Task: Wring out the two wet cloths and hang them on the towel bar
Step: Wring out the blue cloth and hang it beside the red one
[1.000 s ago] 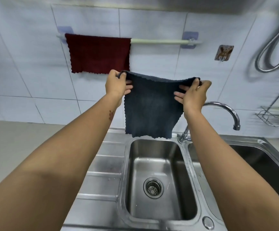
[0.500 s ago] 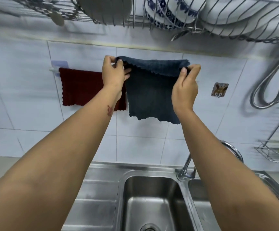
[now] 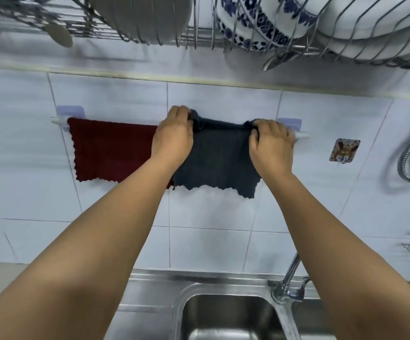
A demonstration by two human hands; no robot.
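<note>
The left hand point(image 3: 172, 138) gripped the top left corner of the dark blue-grey knitted cloth with a scalloped lower edge point(image 3: 219, 160), its fingers point(image 3: 179, 114) curled tightly over the bunched fabric at the level of the pale wall-mounted towel bar point(image 3: 301, 136). The right hand point(image 3: 271, 141) held the cloth's top right corner the same way, fingers curled down over the folded edge, knuckles toward the camera. Between the two sets of fingers the top edge of the cloth ran taut along the line of the bar, and the rest hung flat against the white tiled wall point(image 3: 101, 99) below the knuckles. Whether the cloth already lay over the bar or was only held against it could not be told, as the hands and fabric hid the rod there.

Just left of the left fingers, the dark red knitted cloth with a scalloped hem point(image 3: 110, 150) hung draped over the bar, its right side passing behind the left wrist and touching the blue-grey one near the lower corner. Just beyond the right fingers the bar's end stuck out from its pale blue bracket point(image 3: 289, 121).

Above the fingers hung a wire dish rack point(image 3: 194, 25) holding bowls, one blue-and-white patterned bowl point(image 3: 253, 23) among them. Far below lay a stainless steel sink point(image 3: 226, 312) with a chrome tap point(image 3: 288, 278).
</note>
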